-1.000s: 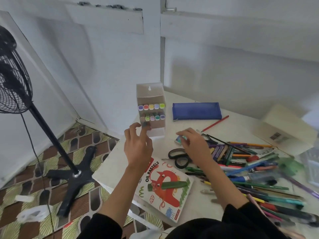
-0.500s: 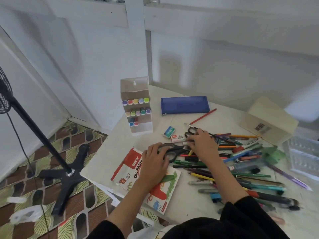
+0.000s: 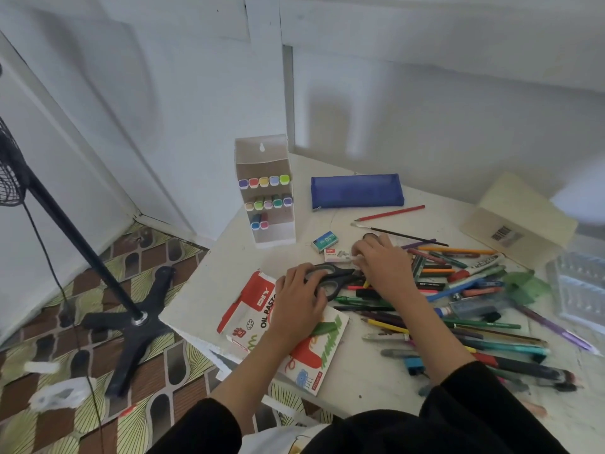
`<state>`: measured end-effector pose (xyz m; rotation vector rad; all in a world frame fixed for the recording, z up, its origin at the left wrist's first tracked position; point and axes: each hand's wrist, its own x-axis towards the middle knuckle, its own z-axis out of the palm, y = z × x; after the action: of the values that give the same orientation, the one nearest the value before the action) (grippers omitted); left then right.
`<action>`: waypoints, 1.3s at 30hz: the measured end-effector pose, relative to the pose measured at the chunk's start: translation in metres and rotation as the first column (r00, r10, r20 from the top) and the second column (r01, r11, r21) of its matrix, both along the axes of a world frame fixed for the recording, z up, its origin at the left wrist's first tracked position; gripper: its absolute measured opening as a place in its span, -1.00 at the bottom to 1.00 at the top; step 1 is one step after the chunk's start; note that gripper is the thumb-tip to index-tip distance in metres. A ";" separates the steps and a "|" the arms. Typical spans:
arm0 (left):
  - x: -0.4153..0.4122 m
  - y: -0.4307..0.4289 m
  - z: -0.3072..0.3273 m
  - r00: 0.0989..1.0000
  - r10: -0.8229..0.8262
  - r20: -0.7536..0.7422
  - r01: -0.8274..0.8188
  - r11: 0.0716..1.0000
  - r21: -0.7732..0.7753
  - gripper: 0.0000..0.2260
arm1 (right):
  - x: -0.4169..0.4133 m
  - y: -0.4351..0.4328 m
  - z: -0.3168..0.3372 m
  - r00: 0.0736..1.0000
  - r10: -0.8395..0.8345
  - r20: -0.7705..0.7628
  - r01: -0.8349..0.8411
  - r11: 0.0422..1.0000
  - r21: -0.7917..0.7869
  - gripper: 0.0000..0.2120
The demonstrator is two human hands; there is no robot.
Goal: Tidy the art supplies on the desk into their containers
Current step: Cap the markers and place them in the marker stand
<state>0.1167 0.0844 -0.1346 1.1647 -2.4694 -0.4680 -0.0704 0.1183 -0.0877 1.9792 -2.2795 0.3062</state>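
Black scissors (image 3: pixel 329 279) lie on the white desk (image 3: pixel 229 273). My left hand (image 3: pixel 299 298) grips their handles with curled fingers. My right hand (image 3: pixel 381 265) is just right of it, fingers bent down beside a small staples box (image 3: pixel 334 255); what they hold is hidden. A white marker stand (image 3: pixel 273 235) with coloured markers stands behind, and a blue pencil case (image 3: pixel 357 191) lies to its right. A heap of pens, pencils and markers (image 3: pixel 474 290) spreads to the right. An oil pastels box (image 3: pixel 252 309) lies under my left wrist.
A cream box with a barcode (image 3: pixel 517 221) and a clear plastic tray (image 3: pixel 579 290) sit at the far right. A red pencil (image 3: pixel 393 213) and a paintbrush (image 3: pixel 402 236) lie behind the heap. A black fan stand (image 3: pixel 98 257) stands on the patterned floor, left of the desk edge.
My left hand came down from the marker stand onto the scissors. My right hand stayed over the near end of the heap beside the staples box.
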 end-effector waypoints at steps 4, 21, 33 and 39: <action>0.001 -0.001 0.000 1.000 -0.006 -0.019 0.006 1.000 0.005 -0.59 | 0.010 0.013 0.008 0.939 0.056 0.340 0.067 0.938 -0.339 -0.91; 0.002 -0.005 -0.006 0.999 -0.012 -0.053 0.012 1.000 0.008 -0.59 | 0.030 0.041 0.032 -0.332 0.068 0.941 0.658 0.732 0.179 -0.72; 0.002 -0.009 0.002 0.954 0.067 -0.291 -0.017 0.985 0.174 -0.78 | 0.023 0.041 0.032 -0.240 -0.221 0.945 0.450 0.837 0.310 -0.76; 0.007 -0.018 0.023 0.807 0.364 -0.466 -0.147 0.887 0.438 -0.81 | 0.021 0.046 0.026 -0.011 -0.222 0.975 0.669 0.723 0.172 -0.82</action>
<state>0.1234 0.0661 -0.1119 1.2753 -1.7399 -1.0691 -0.0493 0.1642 -0.0618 0.4846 -2.8793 2.3169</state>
